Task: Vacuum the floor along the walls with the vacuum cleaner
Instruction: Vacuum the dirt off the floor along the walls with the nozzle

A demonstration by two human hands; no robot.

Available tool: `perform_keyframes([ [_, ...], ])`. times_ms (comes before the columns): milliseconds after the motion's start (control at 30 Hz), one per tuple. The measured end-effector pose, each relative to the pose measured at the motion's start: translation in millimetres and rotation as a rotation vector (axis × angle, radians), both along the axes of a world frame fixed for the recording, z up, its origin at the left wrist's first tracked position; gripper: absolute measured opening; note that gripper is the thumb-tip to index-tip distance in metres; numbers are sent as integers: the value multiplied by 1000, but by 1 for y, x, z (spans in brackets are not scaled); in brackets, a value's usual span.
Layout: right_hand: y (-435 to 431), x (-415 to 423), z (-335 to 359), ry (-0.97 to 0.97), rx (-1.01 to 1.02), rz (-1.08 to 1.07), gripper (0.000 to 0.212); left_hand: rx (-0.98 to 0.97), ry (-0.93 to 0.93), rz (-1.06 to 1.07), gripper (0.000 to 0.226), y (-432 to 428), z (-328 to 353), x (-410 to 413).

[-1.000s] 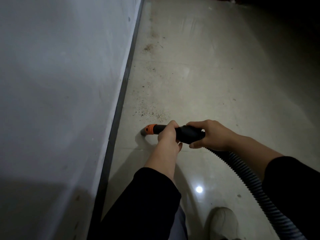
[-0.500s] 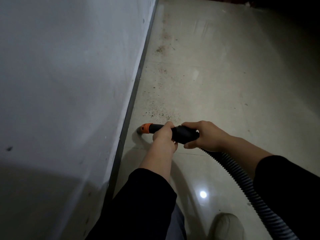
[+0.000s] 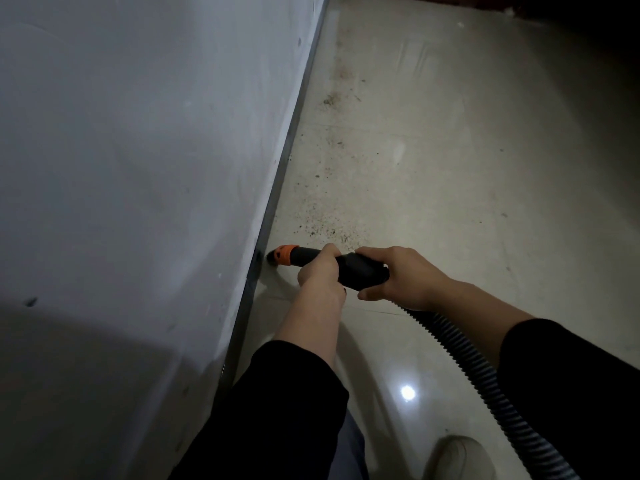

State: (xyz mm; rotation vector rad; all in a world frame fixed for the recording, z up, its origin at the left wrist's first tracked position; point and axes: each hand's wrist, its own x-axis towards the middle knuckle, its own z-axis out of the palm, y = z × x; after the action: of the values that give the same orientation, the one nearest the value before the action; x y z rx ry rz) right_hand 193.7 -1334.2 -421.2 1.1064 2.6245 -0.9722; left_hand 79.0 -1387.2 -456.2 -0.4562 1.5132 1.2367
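Observation:
A black vacuum nozzle (image 3: 304,255) with an orange collar (image 3: 286,254) and a small brush tip lies low over the floor, its tip against the dark skirting (image 3: 277,188) at the foot of the grey wall (image 3: 138,150). My left hand (image 3: 320,275) grips the tube just behind the collar. My right hand (image 3: 398,277) grips the thicker black handle behind it. The ribbed black hose (image 3: 485,379) runs from the handle down to the lower right. Dark crumbs of dirt (image 3: 325,230) lie on the beige floor just beyond the nozzle.
More dirt patches (image 3: 329,100) dot the floor farther along the wall. My light shoe (image 3: 460,459) stands at the bottom right, beside the hose. A lamp glare (image 3: 407,392) shines on the glossy tile. The far right of the room is dark.
The nozzle has moved left across the floor until its tip meets the skirting. Both hands kept their hold on it.

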Motion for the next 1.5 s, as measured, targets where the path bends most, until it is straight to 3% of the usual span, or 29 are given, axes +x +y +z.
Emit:
perform_keyframes([
  [200,8,17,4,-31,29,-53,54,54,-29,-28,40,7,-1,15],
  [333,10,32,6,-33,41,-94,52,87,-42,-30,28,14,-3,28],
  [533,13,54,12,-57,52,-152,55,158,-101,7,46,25,-6,47],
  [1033,19,106,23,-96,68,-260,49,202,-167,-168,41,46,-20,91],
  [1500,30,127,17,-106,105,-324,45,283,-212,-176,44,59,-30,110],
])
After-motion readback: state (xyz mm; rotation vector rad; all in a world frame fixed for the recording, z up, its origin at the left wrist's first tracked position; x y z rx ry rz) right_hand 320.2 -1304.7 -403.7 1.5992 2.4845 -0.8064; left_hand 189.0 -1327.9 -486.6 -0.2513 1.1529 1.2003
